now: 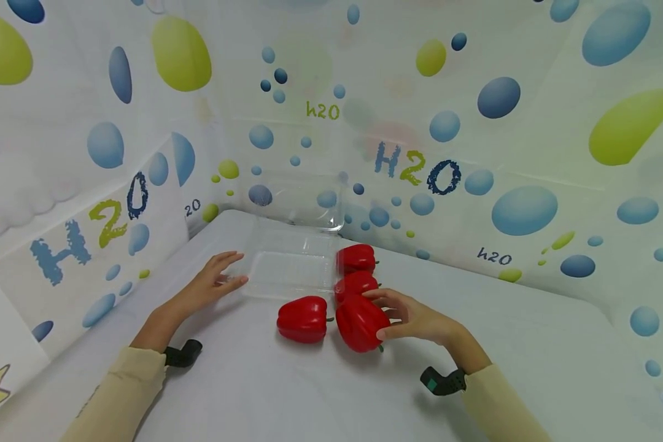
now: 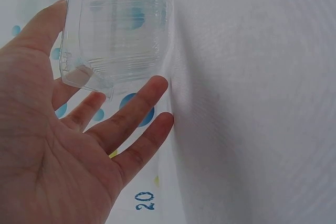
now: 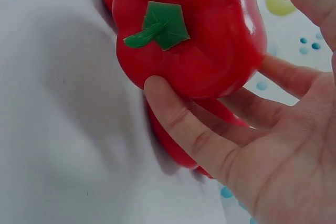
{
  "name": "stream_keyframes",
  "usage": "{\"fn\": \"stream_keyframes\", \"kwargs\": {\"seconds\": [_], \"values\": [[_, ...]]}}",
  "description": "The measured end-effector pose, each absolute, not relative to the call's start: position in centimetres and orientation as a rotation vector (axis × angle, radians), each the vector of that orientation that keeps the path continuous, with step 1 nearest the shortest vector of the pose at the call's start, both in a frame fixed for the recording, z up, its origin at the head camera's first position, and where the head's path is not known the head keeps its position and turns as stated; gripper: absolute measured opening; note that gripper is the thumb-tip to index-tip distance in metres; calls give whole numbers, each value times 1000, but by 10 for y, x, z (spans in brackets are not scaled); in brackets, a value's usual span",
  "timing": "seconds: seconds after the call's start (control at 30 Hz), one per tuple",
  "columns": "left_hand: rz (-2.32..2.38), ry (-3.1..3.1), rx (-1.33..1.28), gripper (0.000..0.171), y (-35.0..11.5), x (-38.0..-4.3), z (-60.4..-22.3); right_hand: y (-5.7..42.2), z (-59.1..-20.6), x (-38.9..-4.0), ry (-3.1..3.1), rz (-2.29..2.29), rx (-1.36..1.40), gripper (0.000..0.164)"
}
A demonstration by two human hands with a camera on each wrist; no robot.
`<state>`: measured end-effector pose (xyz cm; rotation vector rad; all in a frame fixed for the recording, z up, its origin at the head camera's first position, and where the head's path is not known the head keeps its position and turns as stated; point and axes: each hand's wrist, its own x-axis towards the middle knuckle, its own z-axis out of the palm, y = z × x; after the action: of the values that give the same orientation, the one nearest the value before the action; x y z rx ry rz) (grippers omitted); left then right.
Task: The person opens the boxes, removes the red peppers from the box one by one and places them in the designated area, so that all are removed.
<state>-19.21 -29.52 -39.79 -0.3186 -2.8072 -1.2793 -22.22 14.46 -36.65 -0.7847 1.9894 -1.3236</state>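
Observation:
My right hand (image 1: 420, 316) grips a glossy red bell pepper (image 1: 359, 324), with thumb and fingers spread around its side. In the right wrist view the pepper's green stem (image 3: 165, 25) faces the camera, and more red shows behind it. My left hand (image 1: 212, 283) is at the left side of a clear plastic clamshell container (image 1: 293, 293), its fingers loosely extended. In the left wrist view the fingers overlap the container's near corner (image 2: 79, 77). The container's lid (image 1: 301, 199) stands raised at the back, and the tray holds nothing visible.
Another red bell pepper (image 1: 302, 320) lies in front of the container. Two more, a far one (image 1: 356, 258) and a nearer one (image 1: 355, 284), line its right side. A white cloth (image 1: 243, 393) covers the table, and a bubble-printed curtain (image 1: 320, 73) rises behind.

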Motion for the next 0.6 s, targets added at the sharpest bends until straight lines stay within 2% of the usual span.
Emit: {"fn": "stream_keyframes", "kwargs": {"seconds": [0.33, 0.6], "values": [[-1276, -2805, -321, 67, -297, -191, -398, 148, -375, -223, 2004, -1294, -764, 78], [-1287, -2805, -332, 68, -296, -192, -398, 145, -382, -223, 2020, -1276, -803, 71]]}}
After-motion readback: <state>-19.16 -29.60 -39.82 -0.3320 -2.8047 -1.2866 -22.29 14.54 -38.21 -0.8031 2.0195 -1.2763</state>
